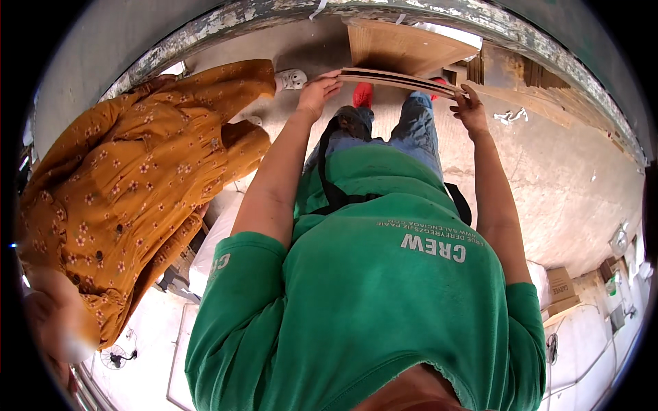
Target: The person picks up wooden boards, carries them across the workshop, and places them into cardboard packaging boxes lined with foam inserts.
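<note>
Out in front of my legs I hold a thin stack of flat brown cardboard sheets, seen nearly edge-on with a dark gap between layers. My left hand grips the stack's left end, fingers along its edge. At the right end, my right hand pinches the corner between thumb and fingers. The stack bows slightly. Just beyond it stands a larger brown cardboard panel, close to the held sheets; I cannot tell whether they touch.
Close on my left stands a person in an orange flowered garment. A worn, paint-chipped edge curves across the far side. More cardboard lies at far right, with white scraps on the concrete floor. Boxes stand behind me.
</note>
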`<state>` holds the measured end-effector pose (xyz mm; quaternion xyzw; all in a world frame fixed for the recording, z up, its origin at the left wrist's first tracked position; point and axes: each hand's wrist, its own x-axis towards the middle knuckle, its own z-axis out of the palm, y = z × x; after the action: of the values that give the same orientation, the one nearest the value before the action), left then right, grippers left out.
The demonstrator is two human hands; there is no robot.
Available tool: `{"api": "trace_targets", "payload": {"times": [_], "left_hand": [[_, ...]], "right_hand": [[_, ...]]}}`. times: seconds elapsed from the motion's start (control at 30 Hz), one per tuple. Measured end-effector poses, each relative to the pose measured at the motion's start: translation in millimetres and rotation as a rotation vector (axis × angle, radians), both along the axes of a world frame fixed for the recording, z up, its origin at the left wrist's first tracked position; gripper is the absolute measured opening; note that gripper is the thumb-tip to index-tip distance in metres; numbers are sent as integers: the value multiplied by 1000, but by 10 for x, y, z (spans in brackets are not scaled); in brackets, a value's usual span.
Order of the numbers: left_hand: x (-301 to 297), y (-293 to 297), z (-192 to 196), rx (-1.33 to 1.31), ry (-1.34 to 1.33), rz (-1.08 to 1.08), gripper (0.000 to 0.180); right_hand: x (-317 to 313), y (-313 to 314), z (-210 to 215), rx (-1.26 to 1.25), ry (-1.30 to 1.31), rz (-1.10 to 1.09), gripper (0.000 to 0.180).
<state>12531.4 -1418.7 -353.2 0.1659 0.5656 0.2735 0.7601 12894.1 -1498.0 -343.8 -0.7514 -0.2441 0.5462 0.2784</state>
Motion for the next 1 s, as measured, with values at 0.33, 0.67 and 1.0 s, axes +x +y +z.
{"api": "trace_targets", "payload": {"times": [0.33, 0.67, 1.0], "left_hand": [[-194, -111, 123, 1, -10, 10, 29], [-244, -240, 88, 107, 192, 11, 26], [-306, -315, 75, 202, 315, -63, 15]], "right_hand": [[-196, -87, 121, 11, -2, 21, 45], [-361, -151, 274, 54, 63, -224, 59], [-430, -288, 195, 40, -29, 26, 54]]}}
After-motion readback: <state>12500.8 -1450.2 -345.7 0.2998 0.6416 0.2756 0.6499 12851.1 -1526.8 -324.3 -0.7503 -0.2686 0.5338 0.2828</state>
